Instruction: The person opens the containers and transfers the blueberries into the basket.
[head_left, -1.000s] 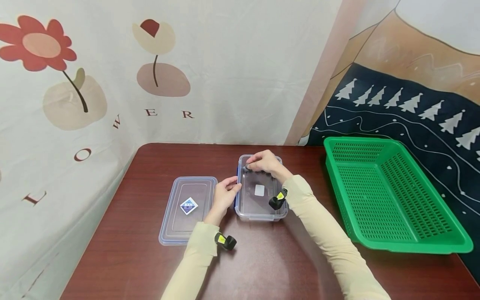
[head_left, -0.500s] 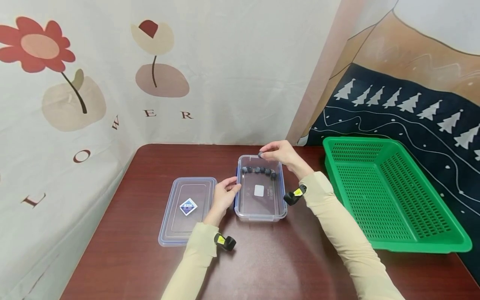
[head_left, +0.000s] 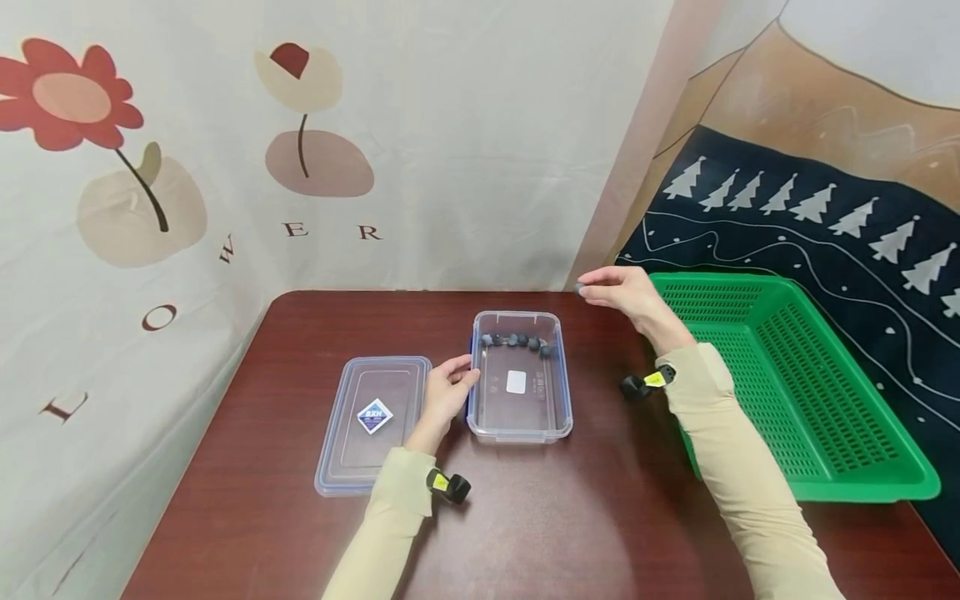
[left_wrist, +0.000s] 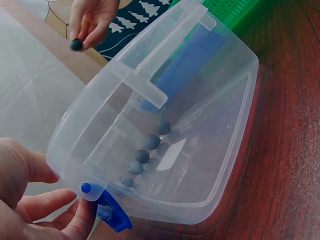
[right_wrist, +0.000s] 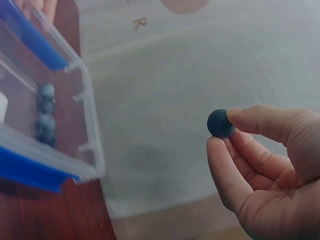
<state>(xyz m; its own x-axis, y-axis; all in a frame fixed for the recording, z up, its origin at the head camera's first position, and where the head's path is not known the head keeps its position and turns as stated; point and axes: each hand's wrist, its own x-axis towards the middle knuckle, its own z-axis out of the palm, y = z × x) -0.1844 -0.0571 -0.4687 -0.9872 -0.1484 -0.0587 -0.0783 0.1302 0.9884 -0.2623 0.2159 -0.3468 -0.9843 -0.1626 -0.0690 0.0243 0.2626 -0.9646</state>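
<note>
The white cloth with printed flowers and letters [head_left: 480, 150] hangs from 11 to 12 o'clock, if the clock's middle is at the box seen from the head. Under the box is the reddish-brown table [head_left: 525, 517] with wood grain. The dark blue cloth with white tree shapes [head_left: 810, 217] is at 2 o'clock. At 3 o'clock stands the green rectangular plastic basket with slotted walls [head_left: 787, 400]; the pale yellow right sleeve [head_left: 738, 467] passes before its 9 o'clock side.

The clear rectangular plastic box [head_left: 517, 417] stands uncovered on the table. Between 8 and 9 o'clock lies flat the clear plastic lid with bluish edge [head_left: 356, 450], near the box but apart from it.

The left hand [head_left: 446, 393] is at 9 o'clock. Its fingers are relaxed, with the thumb apart from them, and they touch the box's wall beside the blue plastic latch [left_wrist: 114, 212]. The right hand [head_left: 626, 293] is in the air at 2 o'clock, and its grip is narrow: thumb and fingertips pinch 1 dark blue-grey round ball [right_wrist: 220, 124], outside the box.

Inside the box, near its 12 o'clock end, lies a row of similar balls [head_left: 513, 340], at least 5; the exact count I cannot tell.
</note>
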